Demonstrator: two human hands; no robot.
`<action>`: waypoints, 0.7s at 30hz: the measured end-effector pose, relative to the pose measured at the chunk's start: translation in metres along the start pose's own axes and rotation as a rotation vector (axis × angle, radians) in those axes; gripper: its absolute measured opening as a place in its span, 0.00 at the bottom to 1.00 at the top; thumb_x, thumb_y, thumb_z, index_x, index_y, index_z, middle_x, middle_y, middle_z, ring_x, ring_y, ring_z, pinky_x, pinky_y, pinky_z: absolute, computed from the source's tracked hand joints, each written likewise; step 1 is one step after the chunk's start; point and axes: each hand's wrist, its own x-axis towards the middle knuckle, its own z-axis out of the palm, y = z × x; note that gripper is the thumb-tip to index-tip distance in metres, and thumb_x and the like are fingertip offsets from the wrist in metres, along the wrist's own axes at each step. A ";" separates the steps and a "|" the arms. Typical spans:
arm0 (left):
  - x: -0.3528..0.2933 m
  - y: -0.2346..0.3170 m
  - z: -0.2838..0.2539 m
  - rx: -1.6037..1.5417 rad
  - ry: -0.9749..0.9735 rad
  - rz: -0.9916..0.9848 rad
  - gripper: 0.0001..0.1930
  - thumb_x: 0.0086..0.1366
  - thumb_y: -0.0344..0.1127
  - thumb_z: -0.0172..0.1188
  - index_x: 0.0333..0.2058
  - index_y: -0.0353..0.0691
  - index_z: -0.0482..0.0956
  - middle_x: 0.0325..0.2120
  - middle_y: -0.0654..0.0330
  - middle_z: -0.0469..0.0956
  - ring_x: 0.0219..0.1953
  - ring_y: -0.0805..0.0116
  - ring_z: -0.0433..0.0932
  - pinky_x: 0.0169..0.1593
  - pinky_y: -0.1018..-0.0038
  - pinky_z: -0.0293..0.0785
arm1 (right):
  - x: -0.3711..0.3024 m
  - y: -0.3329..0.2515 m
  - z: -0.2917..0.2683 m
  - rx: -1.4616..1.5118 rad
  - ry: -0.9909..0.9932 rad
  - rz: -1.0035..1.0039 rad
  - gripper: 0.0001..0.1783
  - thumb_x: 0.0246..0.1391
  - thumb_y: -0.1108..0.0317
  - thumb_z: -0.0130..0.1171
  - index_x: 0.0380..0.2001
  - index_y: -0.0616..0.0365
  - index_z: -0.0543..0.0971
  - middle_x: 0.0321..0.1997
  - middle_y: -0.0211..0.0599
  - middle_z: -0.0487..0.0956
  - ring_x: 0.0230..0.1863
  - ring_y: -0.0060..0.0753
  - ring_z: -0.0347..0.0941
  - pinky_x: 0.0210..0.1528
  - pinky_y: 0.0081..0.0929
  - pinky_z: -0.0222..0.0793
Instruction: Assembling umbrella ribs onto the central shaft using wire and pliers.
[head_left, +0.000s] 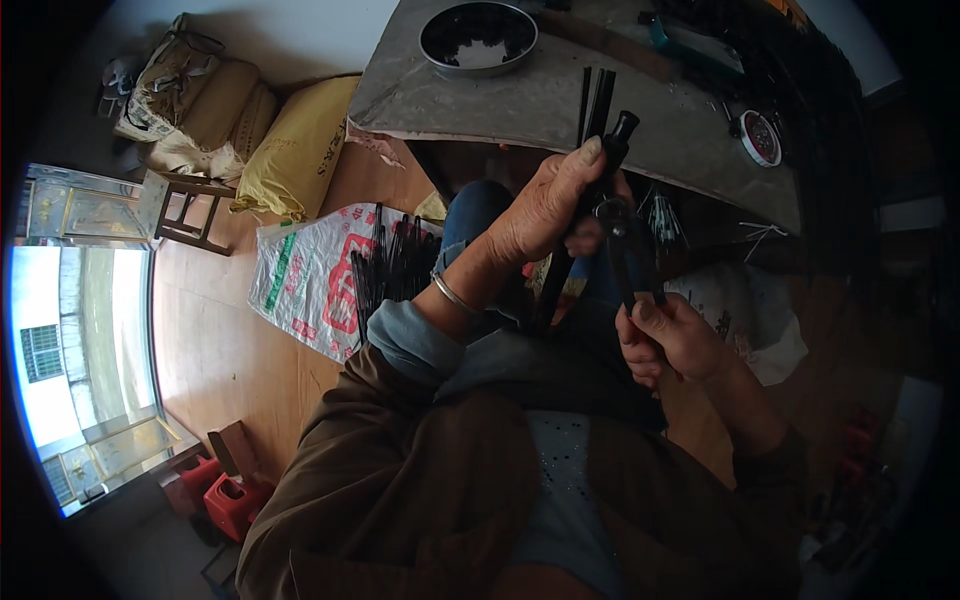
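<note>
My left hand (550, 200) is closed around several slim black rods (597, 98), their ends sticking up past my thumb. A thicker black piece with a flared end (622, 132) stands beside them in the same grip. My right hand (678, 338) is closed on the handles of a pair of pincers (616, 222). The pincer head is up against the black piece, just below my left fingers; the exact contact is too dark to make out. Below my left hand, a black rod end runs down toward my lap.
A grey worktable (400, 95) ahead bears a round metal pan (430, 58), a teal tray (690, 45) and a small round dish (762, 138). More black rods (400, 255) lie on a white woven sack (300, 285) at left. Behind are a yellow sack (300, 140) and wooden stool (190, 208).
</note>
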 end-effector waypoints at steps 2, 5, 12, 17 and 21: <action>0.001 -0.001 -0.002 0.015 -0.008 0.006 0.36 0.64 0.70 0.39 0.30 0.34 0.71 0.11 0.64 0.63 0.09 0.79 0.57 0.12 0.80 0.54 | 0.001 -0.001 0.002 -0.030 0.018 0.005 0.24 0.65 0.47 0.42 0.30 0.58 0.69 0.14 0.25 0.62 0.14 0.17 0.60 0.18 0.22 0.62; 0.001 -0.002 -0.005 -0.025 -0.002 0.018 0.35 0.64 0.68 0.39 0.30 0.36 0.71 0.12 0.64 0.64 0.09 0.78 0.58 0.13 0.81 0.55 | -0.001 -0.005 0.005 0.027 0.001 0.051 0.25 0.64 0.45 0.42 0.27 0.57 0.69 0.13 0.24 0.61 0.13 0.16 0.59 0.16 0.21 0.61; 0.016 -0.007 -0.007 -0.009 0.212 0.076 0.28 0.72 0.55 0.34 0.33 0.35 0.72 0.12 0.66 0.64 0.13 0.77 0.63 0.18 0.80 0.60 | 0.000 -0.021 -0.050 -1.020 0.747 -0.538 0.12 0.56 0.69 0.57 0.42 0.62 0.74 0.33 0.39 0.78 0.35 0.35 0.78 0.38 0.29 0.74; 0.015 -0.009 0.000 0.101 0.261 0.079 0.30 0.70 0.60 0.37 0.33 0.35 0.72 0.12 0.64 0.66 0.13 0.76 0.65 0.18 0.79 0.60 | -0.002 -0.098 -0.170 -1.292 1.420 -0.224 0.18 0.54 0.59 0.59 0.45 0.55 0.74 0.40 0.45 0.79 0.44 0.48 0.76 0.45 0.40 0.70; 0.020 -0.009 0.004 0.086 0.247 0.073 0.30 0.69 0.61 0.38 0.33 0.35 0.72 0.12 0.64 0.66 0.13 0.76 0.65 0.18 0.79 0.61 | -0.013 -0.141 -0.215 -1.362 1.460 -0.132 0.18 0.54 0.57 0.57 0.45 0.55 0.76 0.41 0.45 0.80 0.46 0.48 0.75 0.46 0.40 0.70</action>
